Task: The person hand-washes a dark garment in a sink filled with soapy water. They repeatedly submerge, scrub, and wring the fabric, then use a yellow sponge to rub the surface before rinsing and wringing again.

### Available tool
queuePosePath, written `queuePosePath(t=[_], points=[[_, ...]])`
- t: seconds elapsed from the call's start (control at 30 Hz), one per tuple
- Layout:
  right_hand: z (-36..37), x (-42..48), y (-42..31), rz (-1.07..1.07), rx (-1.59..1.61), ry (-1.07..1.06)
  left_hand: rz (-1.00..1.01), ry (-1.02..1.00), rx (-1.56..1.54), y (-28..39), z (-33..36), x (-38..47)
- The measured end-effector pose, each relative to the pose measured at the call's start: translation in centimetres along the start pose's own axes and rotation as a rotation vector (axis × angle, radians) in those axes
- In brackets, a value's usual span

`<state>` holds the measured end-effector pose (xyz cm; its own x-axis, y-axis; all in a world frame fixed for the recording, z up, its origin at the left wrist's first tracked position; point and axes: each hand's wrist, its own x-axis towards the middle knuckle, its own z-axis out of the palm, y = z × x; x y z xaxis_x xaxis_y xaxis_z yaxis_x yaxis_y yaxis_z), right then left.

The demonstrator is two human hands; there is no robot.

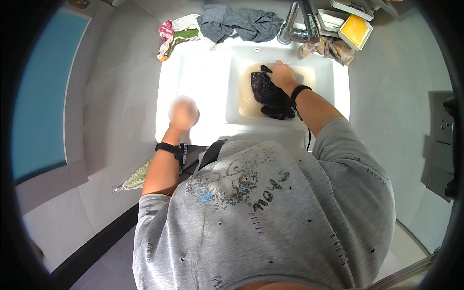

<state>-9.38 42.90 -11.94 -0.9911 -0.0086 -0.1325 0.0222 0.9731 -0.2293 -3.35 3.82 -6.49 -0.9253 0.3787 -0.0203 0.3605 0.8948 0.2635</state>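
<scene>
A wet black garment (270, 92) lies bunched in cloudy, tan water (245, 99) inside the white sink basin (324, 105). My right hand (283, 75) grips the garment's upper end, near the basin's far side. Over the white left section of the washstand (206, 83) is my left hand (183, 113). A blur covers that hand, so its fingers and anything in them cannot be made out. Each wrist wears a black strap.
A chrome faucet (290, 27) rises behind the basin. Grey cloth (241, 22) and patterned cloth (181, 33) lie along the back ledge. To the right are a soap box with a yellow bar (355, 32) and crumpled patterned fabric (339, 50). Tiled walls flank the washstand.
</scene>
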Motion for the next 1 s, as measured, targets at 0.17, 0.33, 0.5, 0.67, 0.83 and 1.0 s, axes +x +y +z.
queuePosePath(t=[0.17, 0.33, 0.5, 0.67, 0.83, 1.0], points=[[-6.7, -0.9, -4.4, -0.214, 0.233, -0.016, -0.077, -0.112, -0.091, 2.2, -1.5, 1.7], [-15.6, -3.0, -7.6, -0.354, 0.455, 0.153, -0.003, -0.170, -0.349, 7.0, -3.5, 5.3], [-22.5, -5.3, -9.3, -0.554, 0.529, 0.291, 0.103, -0.021, -0.514, 11.4, -5.7, 8.2], [-27.1, -7.3, -11.5, -0.572, 0.850, 0.345, 0.107, -0.020, -0.763, 13.1, -7.5, 9.6], [-27.2, -7.8, -11.7, -0.615, 1.002, 0.460, 0.077, 0.050, -0.757, 13.4, -6.9, 10.5], [-21.0, -6.3, -10.1, -0.539, 0.876, 0.309, 0.109, -0.031, -0.370, 12.3, -3.8, 9.2]])
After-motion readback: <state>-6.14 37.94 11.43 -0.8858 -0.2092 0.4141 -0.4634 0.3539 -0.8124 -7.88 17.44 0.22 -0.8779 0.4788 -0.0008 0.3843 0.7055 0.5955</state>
